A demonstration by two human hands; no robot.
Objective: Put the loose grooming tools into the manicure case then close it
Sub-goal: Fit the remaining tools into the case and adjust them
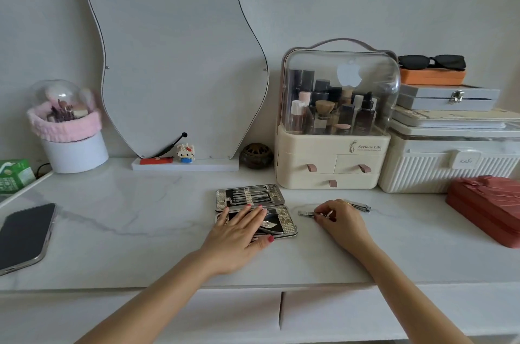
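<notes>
My left hand (242, 227) lies flat, fingers spread, pinning the open studded metal manicure case (254, 211). Right hand (339, 218) fingers pinch the slim steel nail clipper (308, 213) on the white marble tabletop (140, 217): light, stiff, slippery; I'd grip mid-body.

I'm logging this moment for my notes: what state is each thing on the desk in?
Manicure case: open, lying flat.
Left hand: flat on the case's near half.
Right hand: pinching a small metal tool on the desk.
Nail clipper: loose, behind the right hand.
Cosmetics box: lid down, drawers shut.
Phone: screen dark.
Grey box: latched.
</notes>
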